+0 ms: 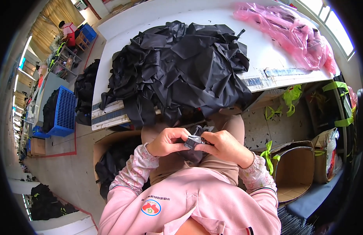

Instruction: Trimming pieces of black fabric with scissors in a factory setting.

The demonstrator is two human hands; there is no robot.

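Over my lap, my left hand (167, 142) and my right hand (225, 146) are close together. Both pinch a small dark piece of fabric (194, 141) between thumb and fingers, and a greyish edge of it shows between them. The rest of the piece hangs below, partly hidden by my fingers. Just beyond my hands, a big heap of black fabric pieces (181, 66) covers much of the white table (111, 47), some drooping over its near edge.
A pink plastic bag (291, 35) lies at the table's far right. On my left stands a cardboard box (98, 150) with black fabric; an open carton (295, 172) is at my right. Farther left are a blue crate (64, 113) and another person (68, 33).
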